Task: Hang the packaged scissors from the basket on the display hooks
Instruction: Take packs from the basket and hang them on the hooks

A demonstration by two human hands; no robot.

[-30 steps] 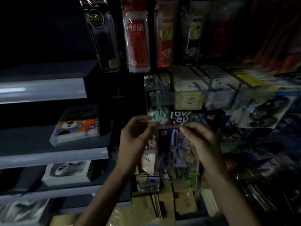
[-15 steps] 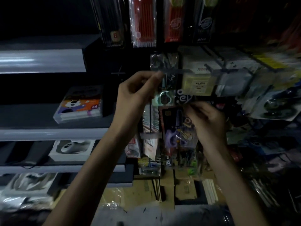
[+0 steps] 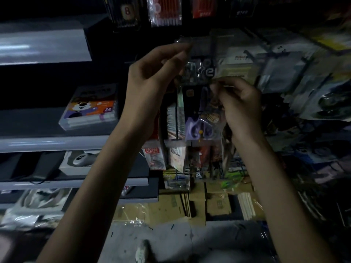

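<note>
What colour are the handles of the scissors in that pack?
Purple handles on the scissors, head view.

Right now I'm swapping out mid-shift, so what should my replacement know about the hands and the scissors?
Left hand: raised, pinching a clear strip by the display hook.
Right hand: pinching the top of the packaged scissors, held upright below the hook.
Done: pack is up at the hooks.
Left: thread it on; too blurred to tell whether it already hangs. Basket not in view.
</note>
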